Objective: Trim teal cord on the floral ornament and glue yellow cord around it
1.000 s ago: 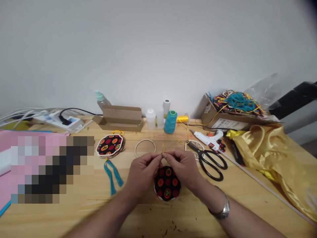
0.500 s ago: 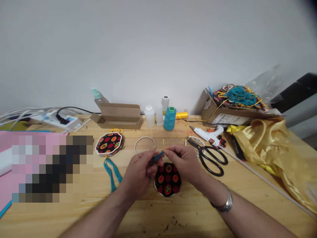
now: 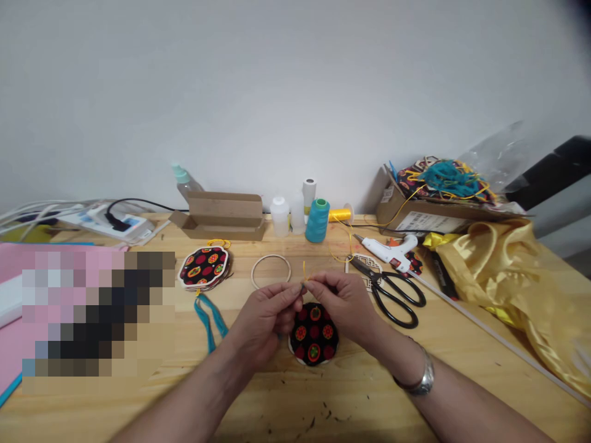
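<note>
My left hand point(image 3: 264, 317) is closed around a bundle of teal thread, which its fingers almost wholly hide. Thumb and forefinger of my right hand point(image 3: 344, 301) pinch a thin yellow cord point(image 3: 304, 269) where it meets the bundle's end; the fingertips of both hands touch there. A short loose end of the cord sticks up above them. Below the hands lies a round black patterned fabric piece point(image 3: 314, 335) with a pale scalloped edge. A thin wooden hoop point(image 3: 271, 256) rests just beyond my left hand.
Black-handled scissors point(image 3: 410, 288) lie right, by a white glue gun point(image 3: 390, 252). Behind stand a teal thread cone point(image 3: 317, 221), a yellow spool point(image 3: 340, 215) and an open cardboard box point(image 3: 225, 231). Stacked patterned pieces point(image 3: 204, 266) with a teal tassel point(image 3: 205, 323) are left; gold cloth point(image 3: 498, 264) is right.
My left fingers have slid up over the teal bundle, covering it, and now meet my right fingertips. My right hand has stayed nearly in place, pinching the yellow cord.
</note>
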{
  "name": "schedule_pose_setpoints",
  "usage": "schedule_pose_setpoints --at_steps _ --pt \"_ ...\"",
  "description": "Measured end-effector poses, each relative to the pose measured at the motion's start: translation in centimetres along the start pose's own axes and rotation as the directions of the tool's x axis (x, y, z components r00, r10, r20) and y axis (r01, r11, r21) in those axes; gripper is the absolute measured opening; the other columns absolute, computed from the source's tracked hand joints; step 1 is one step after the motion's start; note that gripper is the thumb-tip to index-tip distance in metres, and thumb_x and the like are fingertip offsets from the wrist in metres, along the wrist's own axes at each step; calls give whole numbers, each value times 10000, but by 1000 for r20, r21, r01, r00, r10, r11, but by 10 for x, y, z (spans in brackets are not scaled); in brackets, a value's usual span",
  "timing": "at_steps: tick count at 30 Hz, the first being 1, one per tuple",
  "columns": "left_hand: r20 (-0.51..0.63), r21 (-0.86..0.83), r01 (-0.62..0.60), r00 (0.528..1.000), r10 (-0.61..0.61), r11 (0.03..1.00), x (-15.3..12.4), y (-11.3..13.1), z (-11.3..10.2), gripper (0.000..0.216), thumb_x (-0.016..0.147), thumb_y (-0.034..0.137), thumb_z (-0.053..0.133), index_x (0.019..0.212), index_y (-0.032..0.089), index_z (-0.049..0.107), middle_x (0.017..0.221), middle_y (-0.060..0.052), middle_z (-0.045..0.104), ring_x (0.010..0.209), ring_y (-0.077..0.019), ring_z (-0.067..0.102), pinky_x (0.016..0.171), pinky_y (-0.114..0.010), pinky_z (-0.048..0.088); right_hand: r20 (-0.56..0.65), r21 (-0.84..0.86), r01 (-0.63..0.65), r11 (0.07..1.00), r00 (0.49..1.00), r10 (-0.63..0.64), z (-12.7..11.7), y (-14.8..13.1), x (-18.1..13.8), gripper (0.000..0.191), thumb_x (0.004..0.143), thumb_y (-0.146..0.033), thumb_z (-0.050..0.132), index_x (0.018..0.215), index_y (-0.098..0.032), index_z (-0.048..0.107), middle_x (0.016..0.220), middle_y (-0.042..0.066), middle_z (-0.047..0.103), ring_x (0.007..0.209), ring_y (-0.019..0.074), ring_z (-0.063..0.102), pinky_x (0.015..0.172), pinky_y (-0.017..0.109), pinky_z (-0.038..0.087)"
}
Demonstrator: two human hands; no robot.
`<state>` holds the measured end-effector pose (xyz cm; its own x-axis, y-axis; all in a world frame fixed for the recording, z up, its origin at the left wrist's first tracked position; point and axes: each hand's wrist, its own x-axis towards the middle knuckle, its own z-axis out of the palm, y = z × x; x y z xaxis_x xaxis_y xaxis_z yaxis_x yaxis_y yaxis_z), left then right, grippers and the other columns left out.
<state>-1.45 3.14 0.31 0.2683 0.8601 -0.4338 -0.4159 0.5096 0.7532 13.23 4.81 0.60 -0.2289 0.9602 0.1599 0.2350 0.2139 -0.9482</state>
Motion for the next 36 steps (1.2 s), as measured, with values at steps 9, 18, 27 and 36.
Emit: schedule_pose_setpoints --at_steps 9,18,27,36 --pt "-6 12 4 1000 -4 1000 0 2 1 225 688 266 678 575 104 570 485 54 449 381 0 228 380 -162 122 -7 -13 6 1000 1000 -7 0 3 1 199 802 -239 543 656 -159 650 596 -16 607 574 99 519 548 188 410" --pt "-65 41 -107 992 109 993 1 0 0 157 677 251 686 650 107 631 534 25 524 408 -9 308 390 -153 179 26 45 -31 999 999 29 2 1 -1 171 807 -255 550 738 -164 678 678 -5 654 631 111 565 594 202 434" --pt "-245 288 -225 922 298 931 -1 5 3 171 653 282 695 585 136 637 470 55 495 393 -28 306 373 -185 190 85 -127 56 990 995 -45 9 0 -11 204 885 -228 440 845 -208 639 755 -19 658 691 102 586 651 201 417" --pt "-241 510 -231 886 395 829 -2 6 0 202 691 311 659 567 158 613 435 73 439 406 -49 294 403 -198 219 202 -607 380 699 923 -326 8 5 -19 161 879 -153 415 876 -175 574 722 21 602 664 140 526 610 250 340"
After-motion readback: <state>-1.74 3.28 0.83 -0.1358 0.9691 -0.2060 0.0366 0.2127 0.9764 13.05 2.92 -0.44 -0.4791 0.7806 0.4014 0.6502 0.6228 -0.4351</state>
